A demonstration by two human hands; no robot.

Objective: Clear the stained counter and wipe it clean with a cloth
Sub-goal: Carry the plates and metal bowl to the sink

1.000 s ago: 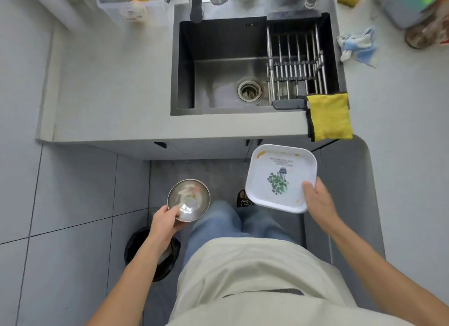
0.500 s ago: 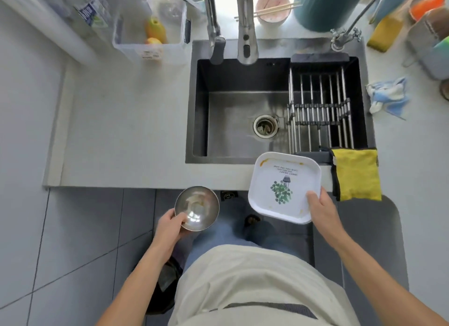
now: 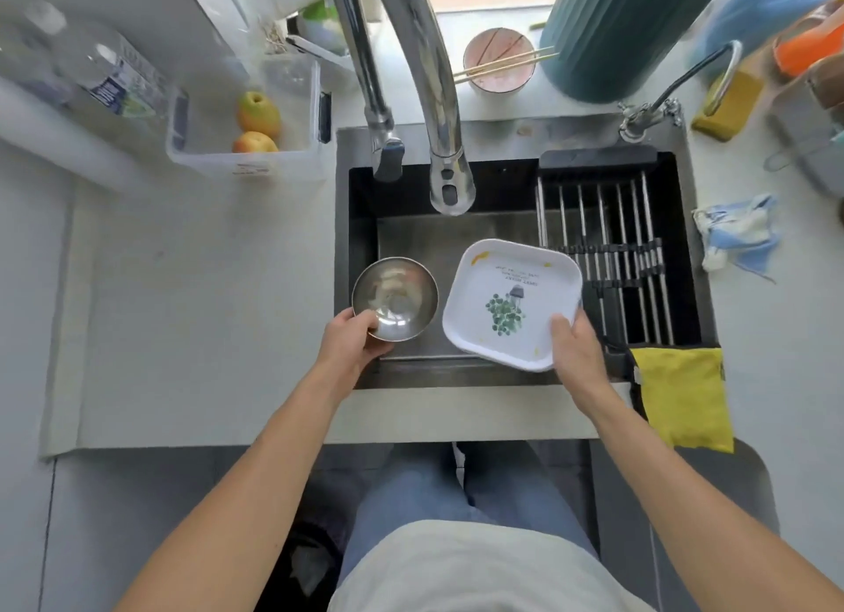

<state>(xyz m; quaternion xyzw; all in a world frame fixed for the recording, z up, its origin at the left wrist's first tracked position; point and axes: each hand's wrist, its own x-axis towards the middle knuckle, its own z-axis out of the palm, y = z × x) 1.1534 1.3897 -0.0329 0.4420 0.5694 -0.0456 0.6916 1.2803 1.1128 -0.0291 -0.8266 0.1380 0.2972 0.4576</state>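
Counter (image 3: 205, 319) ahead; left hand (image 3: 349, 340) grips steel bowl (image 3: 395, 299); right hand (image 3: 576, 351) grips white plate (image 3: 511, 303) over sink (image 3: 411, 235).

Small round steel bowl (image 3: 395, 298): polished, mirror-glossy. Square white plate (image 3: 511, 304): smooth, glossy, yellow smears at rim. Dark sink basin (image 3: 456, 246): brushed metal, satin. Chrome faucet (image 3: 429, 91): bright, reflective. Yellow cloth (image 3: 681, 397) near right: soft, matt. Pale countertop (image 3: 205, 314): smooth, matt.

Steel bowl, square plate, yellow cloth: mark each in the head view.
steel bowl (image 3: 402, 296): head view, inner bottom of the bowl.
square plate (image 3: 507, 301): head view, flat centre by the green print.
yellow cloth (image 3: 683, 397): head view, middle of the cloth.
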